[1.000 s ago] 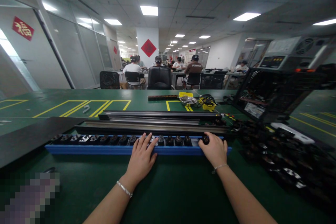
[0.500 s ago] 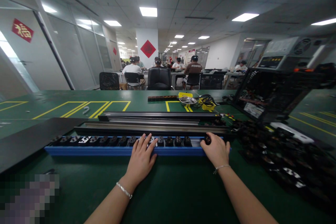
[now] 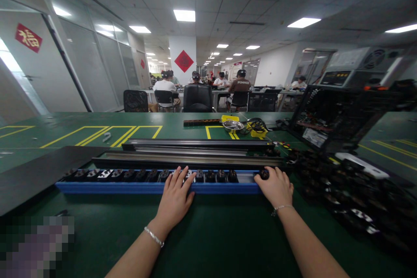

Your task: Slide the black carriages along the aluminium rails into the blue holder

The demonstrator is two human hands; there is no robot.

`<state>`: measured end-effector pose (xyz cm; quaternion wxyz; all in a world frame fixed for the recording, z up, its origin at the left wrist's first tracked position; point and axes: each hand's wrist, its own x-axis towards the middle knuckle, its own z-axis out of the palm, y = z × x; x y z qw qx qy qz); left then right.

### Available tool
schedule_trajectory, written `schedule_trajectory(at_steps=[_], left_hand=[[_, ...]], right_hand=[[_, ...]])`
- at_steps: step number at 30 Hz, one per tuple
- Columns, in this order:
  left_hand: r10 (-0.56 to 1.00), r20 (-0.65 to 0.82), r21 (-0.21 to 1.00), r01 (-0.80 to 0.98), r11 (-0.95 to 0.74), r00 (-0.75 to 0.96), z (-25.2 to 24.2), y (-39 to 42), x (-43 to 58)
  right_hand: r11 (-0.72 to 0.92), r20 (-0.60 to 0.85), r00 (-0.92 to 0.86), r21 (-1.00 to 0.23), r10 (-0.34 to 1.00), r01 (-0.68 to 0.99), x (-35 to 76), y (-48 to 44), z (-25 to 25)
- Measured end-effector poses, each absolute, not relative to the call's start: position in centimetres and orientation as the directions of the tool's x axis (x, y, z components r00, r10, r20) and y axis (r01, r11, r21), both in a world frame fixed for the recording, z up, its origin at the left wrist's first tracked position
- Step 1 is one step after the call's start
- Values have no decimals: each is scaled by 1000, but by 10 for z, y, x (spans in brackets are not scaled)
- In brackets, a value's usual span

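A long blue rail lies across the green table with a row of black socket-like modules standing in its channel. My left hand rests flat over the middle of the row, fingers spread and covering a few of the modules. Over the rail's right end, my right hand grips one dark round-topped module between thumb and fingers. A stretch of bare channel shows between that piece and the row's last module. The lower part of the held module is hidden.
Further black and grey rails lie behind the blue one. A heap of black parts covers the right side, below an opened computer case. A metal bowl sits farther back. At left lies a dark board.
My right hand has moved a little to the right with the dark module, widening the bare stretch of channel beside the row. My left hand has stayed in place.
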<state>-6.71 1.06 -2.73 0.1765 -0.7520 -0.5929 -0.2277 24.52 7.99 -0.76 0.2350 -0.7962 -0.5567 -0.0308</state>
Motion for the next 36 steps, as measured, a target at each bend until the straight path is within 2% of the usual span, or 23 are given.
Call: schedule_trajectory(at_steps=[5,13,18,30,36], left_hand=[[819,539,2,973,-232,194,-26,10,-67],[809,554,-2,972,-235,196,-26,10,-67],[799,569,7,971,-238,192,-27,11,-66],[804,563,14,970,-243,193,-28,11,-67],[807,559,14,970,-242,193,-26,10,-67]], right_hand=[[-255,328,361,-324,873,911,251,82,-7],[-273,282,389,-373,877,887,256,83,-5],[-231,299,363,-397,883,888,266,87,-9],[-215,264,404,-535,876,817,276,91,-11],[-222,256,413,-545,874,808,279,91,-11]])
